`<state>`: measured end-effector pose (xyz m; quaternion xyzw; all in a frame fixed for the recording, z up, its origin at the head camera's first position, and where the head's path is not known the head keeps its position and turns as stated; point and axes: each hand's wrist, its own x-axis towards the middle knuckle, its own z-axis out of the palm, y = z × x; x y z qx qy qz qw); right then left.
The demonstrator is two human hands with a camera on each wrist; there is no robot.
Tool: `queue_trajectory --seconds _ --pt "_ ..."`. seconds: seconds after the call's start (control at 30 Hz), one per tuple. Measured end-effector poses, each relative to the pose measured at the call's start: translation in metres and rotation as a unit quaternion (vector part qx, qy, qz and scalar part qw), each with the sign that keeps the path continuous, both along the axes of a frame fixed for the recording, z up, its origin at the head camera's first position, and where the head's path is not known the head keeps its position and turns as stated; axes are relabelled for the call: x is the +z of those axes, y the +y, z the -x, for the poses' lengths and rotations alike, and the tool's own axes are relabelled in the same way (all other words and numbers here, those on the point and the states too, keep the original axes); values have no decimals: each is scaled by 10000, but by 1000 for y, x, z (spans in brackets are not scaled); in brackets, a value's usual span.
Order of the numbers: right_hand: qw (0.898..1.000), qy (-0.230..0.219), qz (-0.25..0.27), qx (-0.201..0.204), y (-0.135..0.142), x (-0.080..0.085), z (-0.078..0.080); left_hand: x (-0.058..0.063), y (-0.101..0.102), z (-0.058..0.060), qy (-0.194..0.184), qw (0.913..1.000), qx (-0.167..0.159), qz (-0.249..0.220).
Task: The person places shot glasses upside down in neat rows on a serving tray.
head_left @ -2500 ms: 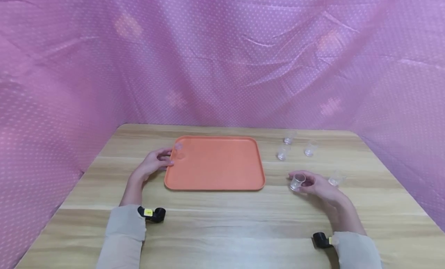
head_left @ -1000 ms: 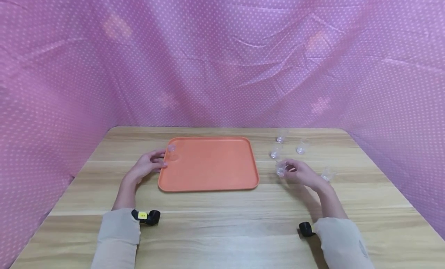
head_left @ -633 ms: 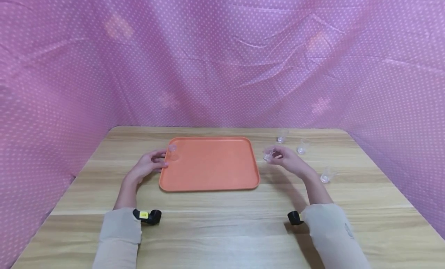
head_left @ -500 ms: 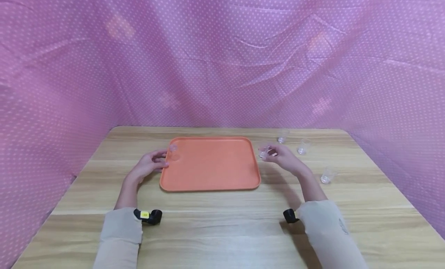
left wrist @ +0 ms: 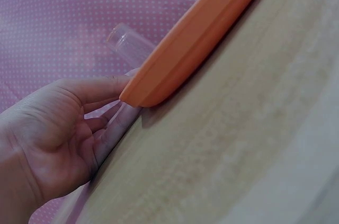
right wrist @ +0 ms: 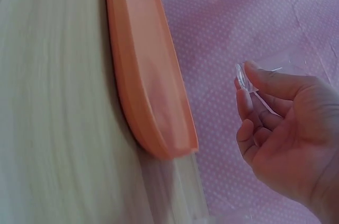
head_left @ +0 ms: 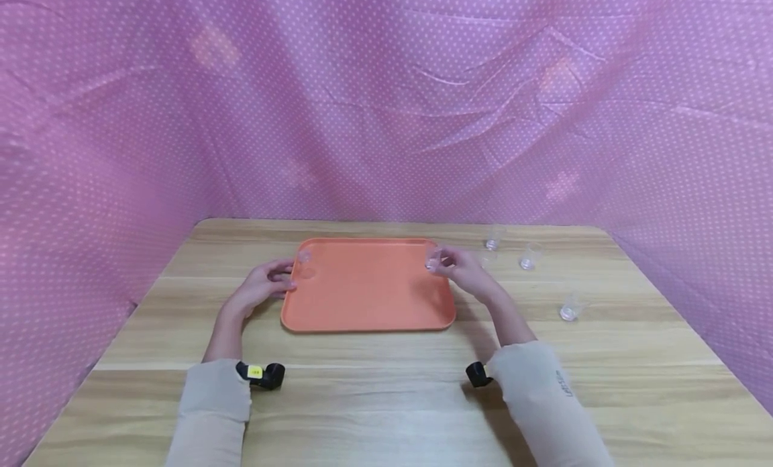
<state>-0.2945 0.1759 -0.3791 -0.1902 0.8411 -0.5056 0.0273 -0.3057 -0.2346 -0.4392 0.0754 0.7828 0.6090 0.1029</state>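
Observation:
An orange tray [head_left: 368, 286] lies on the wooden table. My left hand [head_left: 261, 286] holds its left edge; in the left wrist view the thumb touches the rim [left wrist: 139, 89] and the other fingers lie beside and below it. One small clear cup [head_left: 306, 264] stands upright in the tray's far left corner. My right hand [head_left: 461, 269] pinches another small clear cup [head_left: 432, 260] between thumb and fingers, above the tray's far right part. Seen from the right wrist, this cup [right wrist: 244, 79] has its thick base toward the fingertips.
Several more clear cups stand right of the tray: one [head_left: 493, 240] at the back, one [head_left: 530, 257] beside it, one [head_left: 570, 309] nearer me, and one [head_left: 486, 257] just behind my right hand. A pink dotted cloth [head_left: 386, 118] hangs around the table [head_left: 374, 400].
My right hand has carried its cup leftward and away from me, from the table on the right to above the tray's right side. The left hand has stayed at the tray's edge.

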Motion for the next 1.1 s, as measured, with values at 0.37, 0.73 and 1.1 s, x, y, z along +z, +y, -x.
queue_trajectory --seconds 0.37,0.73,1.1 --pt "9994 -103 309 -117 -38 5 1 3 1 -2 57 9999 -10 -99" --pt "9969 -79 764 165 -65 -9 18 0 -1 -2 70 9997 70 -211" --pt "9994 -176 284 107 -97 -11 31 0 0 -1 34 9999 16 -130"
